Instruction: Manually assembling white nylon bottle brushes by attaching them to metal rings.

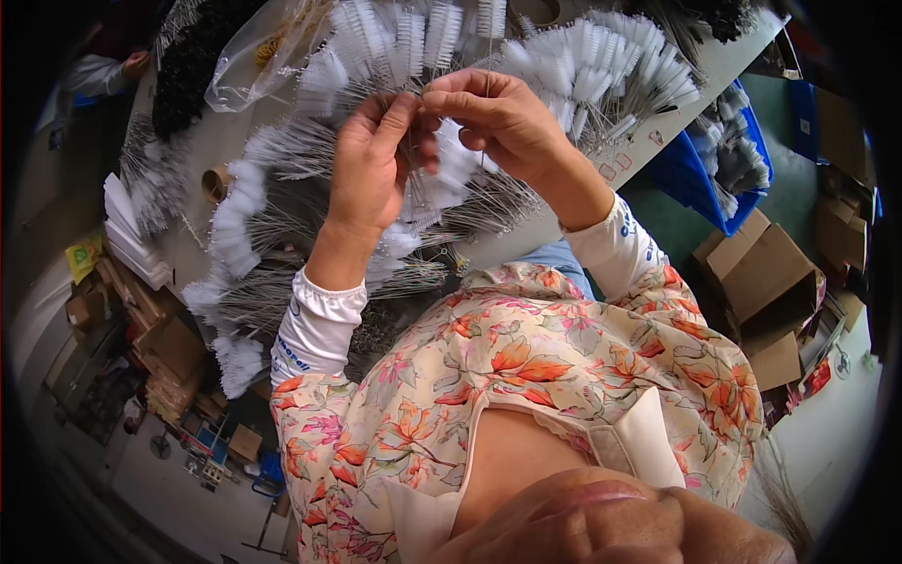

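Both my hands are raised and meet at the fingertips over a table covered with white-bristled wire brushes. My left hand is closed, thumb against fingers, on thin wire brush stems; which stems it grips is partly hidden by the fingers. In a pinch, my right hand holds a white brush upright. Its wire stem runs down past the fingers. Bundles of white brushes lie left of my hands, their wires pointing inward. Another spread of brushes lies to the right.
A clear plastic bag, dark bristle bundles and a brown tape roll lie on the left. A blue crate of brushes and open cardboard boxes stand right. Another person's hand shows far left.
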Motion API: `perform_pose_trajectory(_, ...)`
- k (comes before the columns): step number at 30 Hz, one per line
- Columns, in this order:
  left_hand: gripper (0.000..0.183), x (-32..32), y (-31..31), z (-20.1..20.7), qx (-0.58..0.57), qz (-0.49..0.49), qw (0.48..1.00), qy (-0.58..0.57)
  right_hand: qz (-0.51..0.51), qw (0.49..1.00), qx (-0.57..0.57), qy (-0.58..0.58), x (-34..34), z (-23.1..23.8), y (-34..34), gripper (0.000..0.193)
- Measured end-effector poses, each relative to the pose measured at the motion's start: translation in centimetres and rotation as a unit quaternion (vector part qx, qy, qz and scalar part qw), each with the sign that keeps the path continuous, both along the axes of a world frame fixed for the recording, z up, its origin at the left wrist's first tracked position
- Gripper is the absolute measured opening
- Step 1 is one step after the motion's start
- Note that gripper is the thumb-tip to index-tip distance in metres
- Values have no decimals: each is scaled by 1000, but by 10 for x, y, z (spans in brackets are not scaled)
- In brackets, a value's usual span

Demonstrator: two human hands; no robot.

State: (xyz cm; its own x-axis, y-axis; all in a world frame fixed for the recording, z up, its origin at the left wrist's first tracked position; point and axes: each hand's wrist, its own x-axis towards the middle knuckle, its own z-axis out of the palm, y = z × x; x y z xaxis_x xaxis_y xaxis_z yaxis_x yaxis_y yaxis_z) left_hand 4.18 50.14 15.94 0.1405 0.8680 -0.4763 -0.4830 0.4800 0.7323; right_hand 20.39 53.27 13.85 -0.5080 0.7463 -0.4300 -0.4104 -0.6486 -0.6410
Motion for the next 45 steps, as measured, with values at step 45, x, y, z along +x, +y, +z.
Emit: perform_pose_trajectory(45, 33, -22, 57, 15, 108, -93, 982, 122, 96, 989, 110, 7, 52, 27, 42, 17)
